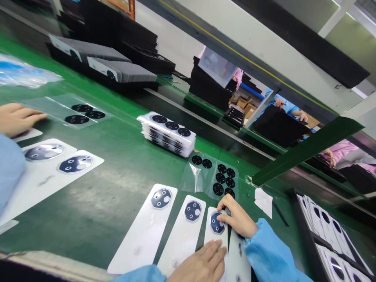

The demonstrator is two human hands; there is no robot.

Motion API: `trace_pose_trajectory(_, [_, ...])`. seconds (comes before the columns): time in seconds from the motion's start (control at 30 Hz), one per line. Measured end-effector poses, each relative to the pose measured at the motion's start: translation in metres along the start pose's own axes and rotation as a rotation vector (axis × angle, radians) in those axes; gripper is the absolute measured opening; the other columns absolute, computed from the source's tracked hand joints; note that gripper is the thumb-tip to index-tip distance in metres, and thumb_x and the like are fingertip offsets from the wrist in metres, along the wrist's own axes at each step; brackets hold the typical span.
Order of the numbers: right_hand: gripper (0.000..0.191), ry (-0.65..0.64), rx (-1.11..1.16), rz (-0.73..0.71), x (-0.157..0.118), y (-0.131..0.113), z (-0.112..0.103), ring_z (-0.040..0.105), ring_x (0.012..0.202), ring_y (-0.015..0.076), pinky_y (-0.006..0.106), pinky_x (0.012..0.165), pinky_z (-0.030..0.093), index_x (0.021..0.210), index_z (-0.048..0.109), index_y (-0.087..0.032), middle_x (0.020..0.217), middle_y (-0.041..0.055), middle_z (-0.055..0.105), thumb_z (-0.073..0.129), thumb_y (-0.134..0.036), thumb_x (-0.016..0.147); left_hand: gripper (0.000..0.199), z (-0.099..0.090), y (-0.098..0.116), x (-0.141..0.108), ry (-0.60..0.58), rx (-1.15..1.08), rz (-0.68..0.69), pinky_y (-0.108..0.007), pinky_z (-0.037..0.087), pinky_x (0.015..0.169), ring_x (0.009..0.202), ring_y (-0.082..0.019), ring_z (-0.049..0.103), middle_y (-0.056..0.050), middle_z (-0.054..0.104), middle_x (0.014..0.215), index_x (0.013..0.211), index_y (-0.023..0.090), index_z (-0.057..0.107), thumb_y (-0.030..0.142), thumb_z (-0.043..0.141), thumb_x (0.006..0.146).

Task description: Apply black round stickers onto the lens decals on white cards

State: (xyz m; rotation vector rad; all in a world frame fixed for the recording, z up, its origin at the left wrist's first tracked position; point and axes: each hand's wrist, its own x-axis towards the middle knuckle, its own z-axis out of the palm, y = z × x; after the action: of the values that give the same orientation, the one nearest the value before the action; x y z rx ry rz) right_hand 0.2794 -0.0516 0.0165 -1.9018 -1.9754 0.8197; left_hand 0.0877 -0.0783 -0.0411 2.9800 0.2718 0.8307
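Several white phone back covers lie in a row on the green table, among them the leftmost cover (143, 231) and its neighbour (182, 235). Each has a dark octagonal camera plate at its upper end. My left hand (201, 262) rests flat, fingers extended, on the third cover (209, 233). Over that cover's camera plate (215, 224), my right hand (237, 215) is curled with thumb and index finger pressed close to its right edge. What sits between those fingertips is too small to tell. A fourth cover (239, 258) is partly hidden under my right hand and sleeve.
Behind the row lies a clear plastic sheet (195, 178) with round black pieces. A stack of similar sheets (167, 143) stands farther back. Another person's hand (17, 119) is at left, near more covers (55, 182). A black tray (308, 229) and green post (305, 150) are right.
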Motion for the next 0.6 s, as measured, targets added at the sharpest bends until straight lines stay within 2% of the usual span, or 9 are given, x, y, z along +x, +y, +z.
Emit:
trace_pose_trajectory(0.2, [0.020, -0.041, -0.031, -0.016, 0.003, -0.002, -0.004, 0.049, 0.076, 0.0136, 0.027, 0.072, 0.040, 0.080, 0.053, -0.021, 0.086, -0.0024, 0.046, 0.060, -0.003, 0.076, 0.019, 0.002, -0.001, 0.000, -0.009, -0.026, -0.003, -0.028, 0.046, 0.093, 0.109, -0.020, 0.061, -0.003, 0.066, 0.118, 0.101, 0.012, 0.062, 0.021, 0.047, 0.094])
trace_pose_trajectory(0.43, [0.019, -0.041, -0.073, -0.040, 0.003, -0.004, -0.002, 0.052, 0.080, 0.0145, 0.028, 0.075, 0.042, 0.076, 0.046, -0.021, 0.086, -0.0015, 0.044, 0.051, -0.004, 0.083, 0.028, -0.003, 0.000, 0.001, -0.148, -0.131, -0.014, -0.033, 0.044, 0.099, 0.118, -0.025, 0.054, -0.010, 0.061, 0.126, 0.111, 0.007, 0.059, 0.027, 0.052, 0.092])
trace_pose_trajectory(0.6, [0.018, -0.012, -0.132, -0.090, -0.014, -0.010, 0.005, 0.049, 0.071, 0.0142, 0.028, 0.065, 0.040, 0.081, 0.039, -0.022, 0.092, 0.0004, 0.041, 0.040, -0.006, 0.087, 0.032, -0.007, 0.001, 0.001, -0.235, -0.183, -0.023, -0.035, 0.043, 0.102, 0.123, -0.026, 0.050, -0.013, 0.057, 0.131, 0.116, 0.006, 0.055, 0.022, 0.054, 0.089])
